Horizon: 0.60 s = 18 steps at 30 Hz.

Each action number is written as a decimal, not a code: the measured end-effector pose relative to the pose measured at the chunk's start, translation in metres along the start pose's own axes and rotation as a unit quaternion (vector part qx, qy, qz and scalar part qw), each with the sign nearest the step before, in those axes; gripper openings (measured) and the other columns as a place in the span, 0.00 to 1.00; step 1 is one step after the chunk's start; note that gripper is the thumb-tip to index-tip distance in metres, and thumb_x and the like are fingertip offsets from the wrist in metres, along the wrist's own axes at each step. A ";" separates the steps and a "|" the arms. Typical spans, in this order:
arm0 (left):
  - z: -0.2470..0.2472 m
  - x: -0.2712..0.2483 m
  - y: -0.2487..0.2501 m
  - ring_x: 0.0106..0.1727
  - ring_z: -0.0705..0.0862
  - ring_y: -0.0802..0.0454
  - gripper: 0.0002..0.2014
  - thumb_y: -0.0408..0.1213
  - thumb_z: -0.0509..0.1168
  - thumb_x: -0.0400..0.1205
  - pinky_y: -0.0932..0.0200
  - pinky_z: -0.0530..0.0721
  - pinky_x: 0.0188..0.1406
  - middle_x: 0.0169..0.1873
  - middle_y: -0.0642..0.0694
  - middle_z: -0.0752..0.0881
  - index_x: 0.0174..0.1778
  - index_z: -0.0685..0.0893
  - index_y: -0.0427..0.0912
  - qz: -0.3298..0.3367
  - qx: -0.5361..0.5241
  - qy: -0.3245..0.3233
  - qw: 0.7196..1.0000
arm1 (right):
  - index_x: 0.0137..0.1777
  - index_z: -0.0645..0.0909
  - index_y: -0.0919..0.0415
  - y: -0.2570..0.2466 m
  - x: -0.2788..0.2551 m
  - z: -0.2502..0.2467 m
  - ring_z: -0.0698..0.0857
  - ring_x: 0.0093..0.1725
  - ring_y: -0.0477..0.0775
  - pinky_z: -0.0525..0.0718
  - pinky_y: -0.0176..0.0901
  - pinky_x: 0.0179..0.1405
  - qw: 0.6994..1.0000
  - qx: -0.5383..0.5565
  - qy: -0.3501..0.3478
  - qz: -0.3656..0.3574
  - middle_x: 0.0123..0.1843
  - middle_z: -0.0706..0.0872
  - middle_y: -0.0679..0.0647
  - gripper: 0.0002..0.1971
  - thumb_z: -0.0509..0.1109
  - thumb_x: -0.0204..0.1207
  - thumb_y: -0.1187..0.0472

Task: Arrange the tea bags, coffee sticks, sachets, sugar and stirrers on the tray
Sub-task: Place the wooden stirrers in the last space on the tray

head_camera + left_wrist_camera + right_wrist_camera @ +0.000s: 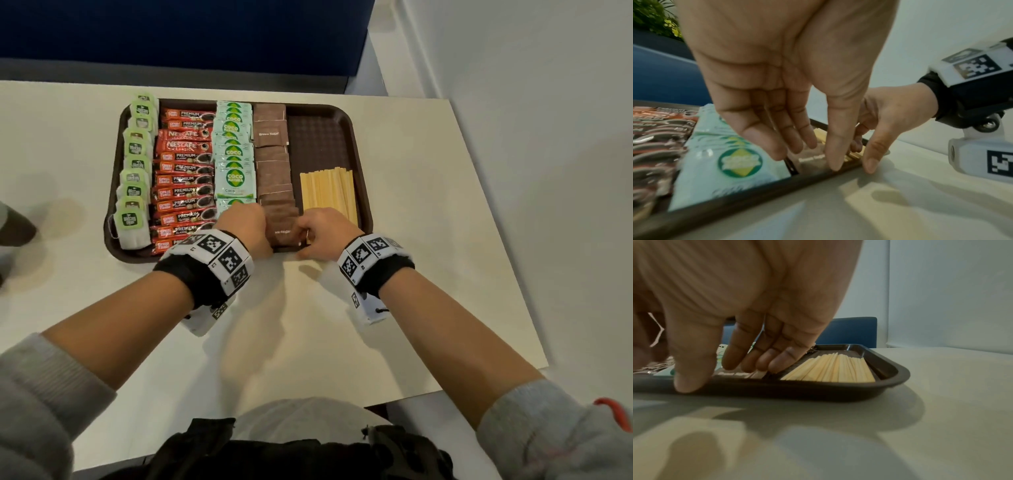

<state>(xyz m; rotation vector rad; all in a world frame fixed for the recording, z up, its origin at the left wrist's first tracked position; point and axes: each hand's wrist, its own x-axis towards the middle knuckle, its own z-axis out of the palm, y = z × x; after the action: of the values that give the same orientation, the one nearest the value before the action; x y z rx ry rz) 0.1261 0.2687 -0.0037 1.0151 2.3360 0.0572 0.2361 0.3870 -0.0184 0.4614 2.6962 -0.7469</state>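
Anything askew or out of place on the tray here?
Mostly tidy columns. The stirrers fan out slightly instead of lying parallel, and the far tea bags overhang the tray rim. Both hands are squaring the nearest brown sugar packets.

Grey sleeves (44, 394) are pushed up both forearms. Black wrist straps (191, 274) carry white blocks (222, 253) printed with black square markers; a small lens (987, 125) is mounted beneath.
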 end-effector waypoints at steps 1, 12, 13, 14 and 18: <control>0.002 -0.004 -0.006 0.53 0.85 0.39 0.20 0.36 0.76 0.69 0.53 0.82 0.46 0.51 0.39 0.87 0.56 0.86 0.39 0.002 -0.003 -0.004 1.000 | 0.53 0.85 0.57 -0.002 -0.002 0.003 0.78 0.45 0.45 0.72 0.34 0.44 1.000 0.003 -0.001 0.008 0.47 0.80 0.47 0.13 0.78 0.68 0.58; 0.017 -0.016 -0.036 0.55 0.84 0.38 0.16 0.26 0.65 0.76 0.50 0.82 0.52 0.54 0.38 0.87 0.55 0.88 0.44 0.045 -0.020 0.044 0.998 | 0.54 0.87 0.54 -0.014 -0.010 0.012 0.82 0.51 0.49 0.82 0.41 0.54 0.996 -0.010 0.036 0.077 0.54 0.84 0.49 0.10 0.70 0.75 0.64; 0.017 -0.016 -0.037 0.55 0.84 0.38 0.16 0.26 0.65 0.76 0.50 0.83 0.52 0.54 0.38 0.87 0.55 0.88 0.44 0.046 -0.019 0.045 0.998 | 0.54 0.87 0.54 -0.015 -0.010 0.013 0.83 0.52 0.49 0.82 0.42 0.54 0.996 -0.013 0.039 0.077 0.54 0.85 0.50 0.10 0.70 0.75 0.64; 0.017 -0.015 -0.037 0.55 0.84 0.37 0.16 0.26 0.65 0.76 0.50 0.83 0.52 0.54 0.38 0.87 0.55 0.89 0.45 0.048 -0.017 0.046 0.998 | 0.54 0.87 0.54 -0.015 -0.011 0.013 0.83 0.53 0.50 0.82 0.41 0.54 0.996 -0.015 0.041 0.076 0.55 0.85 0.50 0.10 0.70 0.75 0.64; 0.019 -0.013 -0.037 0.54 0.84 0.38 0.16 0.26 0.65 0.76 0.48 0.85 0.53 0.53 0.39 0.87 0.54 0.89 0.46 0.050 -0.009 0.052 0.997 | 0.54 0.87 0.54 -0.012 -0.011 0.014 0.83 0.53 0.49 0.79 0.37 0.52 0.996 -0.013 0.047 0.073 0.55 0.85 0.49 0.10 0.70 0.76 0.63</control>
<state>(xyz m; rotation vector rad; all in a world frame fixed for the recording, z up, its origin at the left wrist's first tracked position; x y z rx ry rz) 0.1192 0.2299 -0.0222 1.1442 2.3715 0.1731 0.2441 0.3668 -0.0204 0.6942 2.7192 -0.6648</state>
